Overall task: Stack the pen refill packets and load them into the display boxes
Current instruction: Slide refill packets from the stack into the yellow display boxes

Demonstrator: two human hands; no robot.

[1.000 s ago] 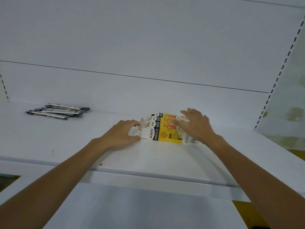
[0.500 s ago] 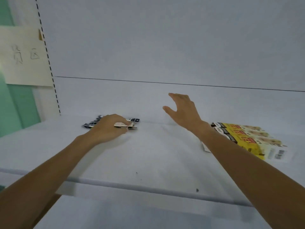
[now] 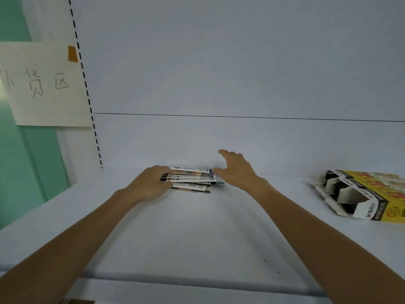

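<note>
- The left hand [image 3: 151, 186] grips the left end of a loose pile of pen refill packets [image 3: 192, 179] near the shelf's [image 3: 197, 227] back edge.
- The right hand [image 3: 236, 170] hovers spread at the pile's right end.
- Yellow display boxes [image 3: 361, 194] lie flat, well apart to the right.
- A handwritten paper sign [image 3: 43, 84] hangs at upper left.

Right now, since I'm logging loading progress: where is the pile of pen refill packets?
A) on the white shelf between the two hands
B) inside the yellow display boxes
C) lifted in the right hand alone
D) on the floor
A: the pile of pen refill packets lies on the white shelf, the left hand gripping its left end and the open right hand at its right end.
</note>
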